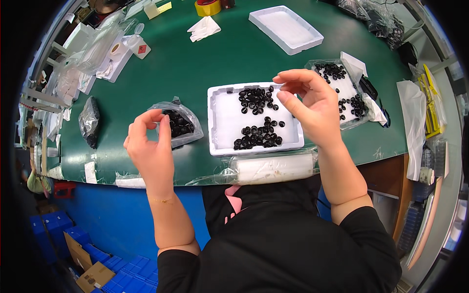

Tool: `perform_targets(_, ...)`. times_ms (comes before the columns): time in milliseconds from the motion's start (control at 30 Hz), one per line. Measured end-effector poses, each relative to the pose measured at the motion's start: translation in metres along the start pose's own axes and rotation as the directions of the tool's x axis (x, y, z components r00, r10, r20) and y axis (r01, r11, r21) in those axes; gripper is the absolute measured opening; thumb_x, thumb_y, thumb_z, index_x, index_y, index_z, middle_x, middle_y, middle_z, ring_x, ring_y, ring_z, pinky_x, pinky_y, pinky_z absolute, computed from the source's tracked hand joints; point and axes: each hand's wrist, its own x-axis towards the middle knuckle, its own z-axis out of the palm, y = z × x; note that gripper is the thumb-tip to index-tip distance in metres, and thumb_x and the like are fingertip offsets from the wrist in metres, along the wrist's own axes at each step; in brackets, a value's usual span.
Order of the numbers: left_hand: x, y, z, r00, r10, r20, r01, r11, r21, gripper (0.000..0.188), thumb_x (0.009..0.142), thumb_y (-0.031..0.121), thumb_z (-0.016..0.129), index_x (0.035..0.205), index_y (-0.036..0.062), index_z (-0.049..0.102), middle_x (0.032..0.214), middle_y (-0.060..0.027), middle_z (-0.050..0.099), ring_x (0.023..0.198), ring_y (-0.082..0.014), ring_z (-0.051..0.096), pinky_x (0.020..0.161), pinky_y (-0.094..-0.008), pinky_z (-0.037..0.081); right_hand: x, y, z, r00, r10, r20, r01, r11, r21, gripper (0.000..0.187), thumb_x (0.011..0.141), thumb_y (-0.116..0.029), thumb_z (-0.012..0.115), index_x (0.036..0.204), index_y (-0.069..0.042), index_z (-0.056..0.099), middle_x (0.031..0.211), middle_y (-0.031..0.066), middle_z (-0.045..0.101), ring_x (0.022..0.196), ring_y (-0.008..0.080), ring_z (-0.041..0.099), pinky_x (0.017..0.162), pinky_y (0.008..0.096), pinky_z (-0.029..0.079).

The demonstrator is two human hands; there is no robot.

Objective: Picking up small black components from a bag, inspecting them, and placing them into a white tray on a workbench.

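Note:
A white shallow tray (213,122) lies in front of me on the green table, with two clusters of small glossy black round parts (256,136) on its white lining. My right hand (312,105) hovers over the tray's right side. Its thumb and index finger are curved with a gap between them, and nothing shows in that gap. To the tray's left, a clear plastic bag (195,134) holds more black parts. My left hand (150,141) is beside this bag, thumb and index fingertip brought close together. Whatever they may pinch is too small to make out.
A second bagged tray (349,90) of black parts lies right. An empty white tray (288,46) is farther back. A plastic-wrapped white roll (276,167) runs along the near edge. A dark filled bag (89,122), white cloth (203,29) and yellow tape (208,8) lie around.

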Motion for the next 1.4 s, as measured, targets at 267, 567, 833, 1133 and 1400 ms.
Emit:
perform_targets(267, -0.003, 0.018, 0.071, 0.935, 0.168, 0.312, -0.135, 0.983, -0.126, 0.014, 0.076, 0.004, 0.059, 0.091, 0.0036, 0.060, 0.091, -0.0101, 0.059, 0.087, -0.0285, 0.055, 0.079, -0.0380, 0.044, 0.004, 0.059, -0.007, 0.958, 0.248, 0.146, -0.070, 0.692, -0.719, 0.017, 0.079, -0.008, 0.059, 0.096, -0.004, 0.062, 0.096, 0.0077, 0.061, 0.086, 0.0211, 0.056, 0.078, 0.0306, 0.046)
perform_targets(567, -0.019, 0.000, 0.147, 0.918, 0.212, 0.336, -0.296, 0.928, 0.224, 0.029, 0.075, 0.009, 0.058, 0.104, 0.0040, 0.059, 0.101, -0.0155, 0.057, 0.093, -0.0319, 0.053, 0.082, -0.0389, 0.042, -0.014, 0.089, 0.012, 0.989, 0.136, 0.066, -0.005, 0.466, -0.885, 0.028, 0.077, -0.013, 0.062, 0.104, -0.007, 0.060, 0.098, 0.0108, 0.058, 0.090, 0.0301, 0.053, 0.080, 0.0384, 0.044)
perform_targets(833, -0.025, 0.005, 0.150, 0.926, 0.152, 0.345, -0.233, 0.950, 0.207, 0.028, 0.072, 0.006, 0.056, 0.100, 0.0042, 0.060, 0.100, -0.0132, 0.055, 0.094, -0.0309, 0.049, 0.081, -0.0392, 0.041, -0.013, 0.101, 0.021, 0.997, 0.048, 0.064, 0.031, 0.512, -0.859, 0.026, 0.073, -0.007, 0.060, 0.099, -0.005, 0.061, 0.097, 0.0120, 0.055, 0.093, 0.0321, 0.050, 0.081, 0.0382, 0.043)
perform_targets(1133, -0.006, -0.008, 0.127, 0.844, -0.016, 0.537, 0.157, 0.963, -0.219, 0.014, 0.070, 0.002, 0.055, 0.082, 0.0030, 0.061, 0.092, -0.0074, 0.057, 0.091, -0.0297, 0.049, 0.079, -0.0409, 0.040, -0.006, 0.098, 0.005, 0.919, 0.357, 0.167, -0.234, 0.835, -0.498, 0.022, 0.073, 0.002, 0.049, 0.090, -0.003, 0.062, 0.095, 0.0099, 0.058, 0.090, 0.0263, 0.054, 0.075, 0.0353, 0.046)
perform_targets(1400, 0.020, -0.020, 0.115, 0.893, 0.210, 0.398, -0.398, 0.782, 0.481, 0.011, 0.068, 0.004, 0.057, 0.075, 0.0062, 0.064, 0.084, -0.0057, 0.056, 0.087, -0.0247, 0.050, 0.074, -0.0384, 0.035, 0.017, 0.104, 0.013, 0.981, 0.116, 0.154, 0.049, 0.625, -0.779, 0.013, 0.078, -0.001, 0.052, 0.082, -0.005, 0.064, 0.090, 0.0053, 0.057, 0.085, 0.0236, 0.055, 0.070, 0.0350, 0.048)
